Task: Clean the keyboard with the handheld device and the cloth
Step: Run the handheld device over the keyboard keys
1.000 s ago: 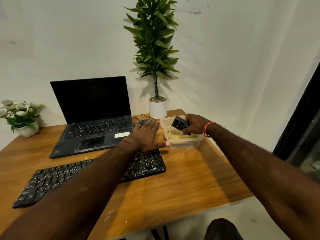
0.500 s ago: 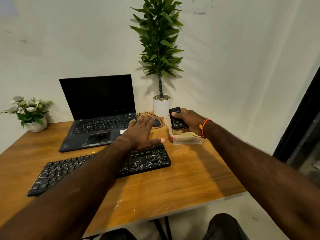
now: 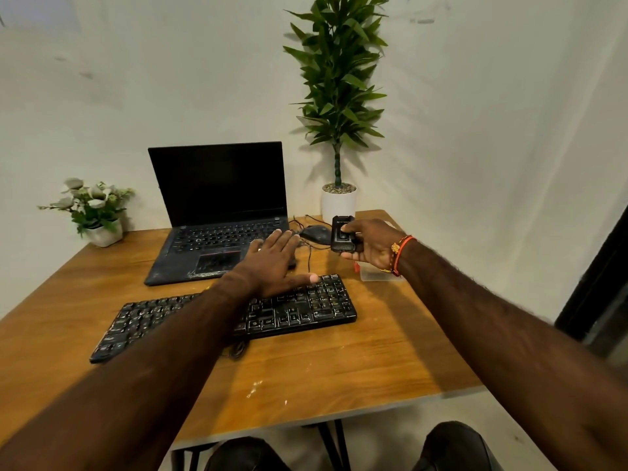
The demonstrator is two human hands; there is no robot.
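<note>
The right hand [image 3: 370,244] holds the black handheld device [image 3: 343,234] upright above the counter [image 3: 356,365]. The left hand [image 3: 272,263] lies flat over the keyboard [image 3: 299,309].

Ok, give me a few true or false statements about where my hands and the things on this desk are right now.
1. The right hand grips a small black handheld device. True.
2. The left hand holds a cloth. False: it is flat, empty, above the black desktop keyboard.
3. The black laptop is shut. False: open, screen dark.
4. A tall green plant in a white pot stands behind the dark mouse. True.
</note>
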